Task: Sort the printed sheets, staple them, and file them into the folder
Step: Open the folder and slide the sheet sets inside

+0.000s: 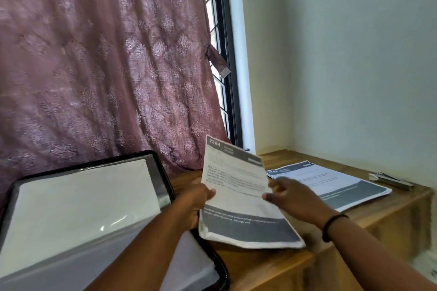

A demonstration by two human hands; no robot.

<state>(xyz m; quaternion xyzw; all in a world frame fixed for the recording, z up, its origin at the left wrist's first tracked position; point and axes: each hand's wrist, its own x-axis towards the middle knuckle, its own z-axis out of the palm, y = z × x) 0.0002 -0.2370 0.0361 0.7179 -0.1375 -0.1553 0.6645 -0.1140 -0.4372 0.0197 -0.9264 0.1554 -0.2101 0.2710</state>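
- The white printed sheets with dark grey header and footer bands (238,196) are held up, tilted, above the wooden counter (272,264), between the open folder and a second pile.
- How many sheets are in the held set, and whether a staple already joins them, cannot be told; the print is blurred apart from a number in the header.
- The left hand (197,198) grips the set's left edge, thumb on the front, fingers behind.
- The right hand (292,196), with a dark band at the wrist, has its fingers at the set's right edge; whether it pinches the paper or only steadies it is unclear.
- A second pile of similar printed sheets (331,184) lies flat on the counter, to the right.
- The black-edged folder with clear plastic sleeves (94,208) stands open at the left, just beside the held set.
- A silver stapler (392,181) lies at the counter's far right, well apart from both hands.
- Judged step: sorting or squaring 1 set. Next, the edges probably need aligning, then the stapler fetched, unless it is already stapled and goes to a sleeve.
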